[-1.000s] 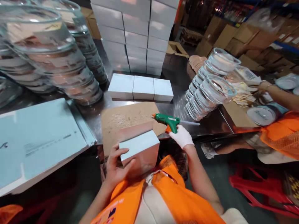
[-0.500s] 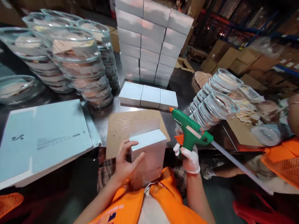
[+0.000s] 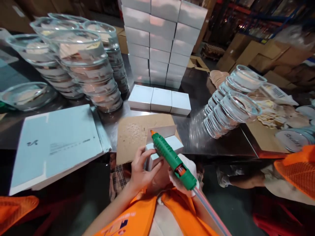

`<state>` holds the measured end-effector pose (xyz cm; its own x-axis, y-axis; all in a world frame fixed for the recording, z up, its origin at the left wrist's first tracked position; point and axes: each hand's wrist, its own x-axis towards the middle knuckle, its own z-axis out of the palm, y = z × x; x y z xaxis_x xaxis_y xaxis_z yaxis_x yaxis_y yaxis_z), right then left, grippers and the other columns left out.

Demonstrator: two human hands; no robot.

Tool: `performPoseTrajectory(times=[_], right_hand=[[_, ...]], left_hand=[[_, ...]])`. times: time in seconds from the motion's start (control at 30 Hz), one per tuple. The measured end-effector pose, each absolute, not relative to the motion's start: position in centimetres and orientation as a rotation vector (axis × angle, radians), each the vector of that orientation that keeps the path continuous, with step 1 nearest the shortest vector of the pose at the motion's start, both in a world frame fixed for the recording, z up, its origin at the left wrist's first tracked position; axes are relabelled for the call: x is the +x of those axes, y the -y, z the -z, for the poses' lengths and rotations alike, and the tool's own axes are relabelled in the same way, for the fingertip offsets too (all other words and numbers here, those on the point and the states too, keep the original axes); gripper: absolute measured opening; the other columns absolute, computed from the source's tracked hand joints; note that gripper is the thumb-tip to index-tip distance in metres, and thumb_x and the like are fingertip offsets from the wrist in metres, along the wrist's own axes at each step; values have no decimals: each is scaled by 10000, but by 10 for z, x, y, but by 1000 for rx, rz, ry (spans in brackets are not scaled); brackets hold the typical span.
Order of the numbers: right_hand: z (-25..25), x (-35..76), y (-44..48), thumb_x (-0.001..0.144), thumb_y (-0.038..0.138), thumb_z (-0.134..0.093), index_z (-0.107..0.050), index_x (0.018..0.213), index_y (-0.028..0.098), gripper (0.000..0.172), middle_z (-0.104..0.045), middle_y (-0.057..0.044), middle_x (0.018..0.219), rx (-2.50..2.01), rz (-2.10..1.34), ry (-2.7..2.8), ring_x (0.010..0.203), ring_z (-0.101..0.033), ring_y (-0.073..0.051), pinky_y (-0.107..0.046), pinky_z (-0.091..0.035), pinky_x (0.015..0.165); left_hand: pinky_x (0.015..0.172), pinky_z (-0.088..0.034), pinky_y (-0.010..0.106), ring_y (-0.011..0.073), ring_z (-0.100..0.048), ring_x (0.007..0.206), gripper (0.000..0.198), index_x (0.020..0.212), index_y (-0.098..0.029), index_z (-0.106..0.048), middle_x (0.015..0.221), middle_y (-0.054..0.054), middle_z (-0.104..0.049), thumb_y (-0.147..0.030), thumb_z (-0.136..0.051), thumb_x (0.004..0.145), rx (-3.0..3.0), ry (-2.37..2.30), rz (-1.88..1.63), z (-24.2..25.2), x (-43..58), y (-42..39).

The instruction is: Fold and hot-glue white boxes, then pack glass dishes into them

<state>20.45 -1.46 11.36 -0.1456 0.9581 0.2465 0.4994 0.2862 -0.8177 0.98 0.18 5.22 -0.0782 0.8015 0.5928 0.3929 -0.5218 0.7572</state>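
My left hand (image 3: 143, 167) grips the left side of a white box (image 3: 175, 142), thumb on the near face and fingers along the top edge. A flap of the box stands up at its far side. In my gloved right hand (image 3: 185, 170) is a green glue gun (image 3: 168, 151), its orange nozzle over the left part of the box top by the raised flap. A long glue stick (image 3: 209, 207) runs out of the gun's rear. Much of the box is hidden behind the gun and my hands. Under its far end lies a cardboard sheet (image 3: 130, 137).
Three white boxes (image 3: 161, 99) lie in a row beyond the cardboard, before a tall stack of white boxes (image 3: 161, 42). Stacked glass dishes (image 3: 98, 88) and flat pale-blue boxes (image 3: 61, 141) are left; more glass dishes (image 3: 226, 114) stand right. A person in orange (image 3: 297, 170) is at right.
The glue gun has swung left from beside the box to over its top, nozzle by the flap. My left hand stays on the box. The view has shifted slightly.
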Motion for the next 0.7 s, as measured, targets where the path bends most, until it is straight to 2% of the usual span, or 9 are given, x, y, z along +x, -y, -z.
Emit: performPoseTrajectory(times=[0.1,0.2,0.33,0.43,0.57,0.63,0.7], right_hand=[[-116,204,12,849,294,-677,-516,733,239,207,-582,45,609,-1347,-629,1788,465,-559,-124,-234,-458,464],[-105,217,11,817,349,-718,-563,733,240,208,-633,15,640,-1408,-535,1728,538,-610,-157,-272,-523,532],[-86,242,7,755,496,-803,-697,797,226,293,-736,-45,721,-1500,-851,1365,620,-675,-208,-335,-590,600],[-77,251,-11,682,571,-850,-777,861,196,422,-780,-70,769,-1543,-1069,1088,563,-642,-191,-328,-562,530],[-70,246,-56,755,718,-694,-804,957,143,620,-706,-59,587,-1607,-1276,1034,442,-556,-166,-284,-448,421],[-69,248,-76,807,773,-588,-792,878,124,683,-679,-85,537,-1690,-1353,1041,451,-601,-200,-302,-478,442],[-72,256,-88,829,762,-594,-754,751,150,637,-699,-111,560,-1755,-1327,1075,501,-654,-229,-323,-520,490]], left_hand=[[916,-553,318,223,-649,1135,314,1199,-253,-674,1182,70,-630,-286,-791,909,1860,-1322,-1612,-50,7,0],[904,-551,309,213,-654,1119,315,1199,-252,-676,1184,70,-629,-302,-792,910,1856,-1339,-1615,-47,0,3],[931,-543,328,220,-650,1131,290,1174,-246,-684,1152,68,-657,-338,-782,918,1818,-1399,-1651,-40,-14,5],[939,-537,345,233,-647,1125,288,1135,-242,-697,1101,63,-677,-378,-793,900,1753,-1449,-1657,-35,-23,5],[889,-540,329,220,-659,1066,303,1138,-247,-695,1106,56,-672,-395,-797,894,1682,-1375,-1672,-32,-29,2],[880,-541,321,213,-663,1054,312,1153,-254,-685,1116,51,-674,-394,-795,897,1671,-1322,-1683,-33,-29,-1],[900,-540,323,214,-662,1070,314,1153,-257,-678,1103,47,-682,-409,-790,902,1670,-1290,-1703,-34,-30,-4]])
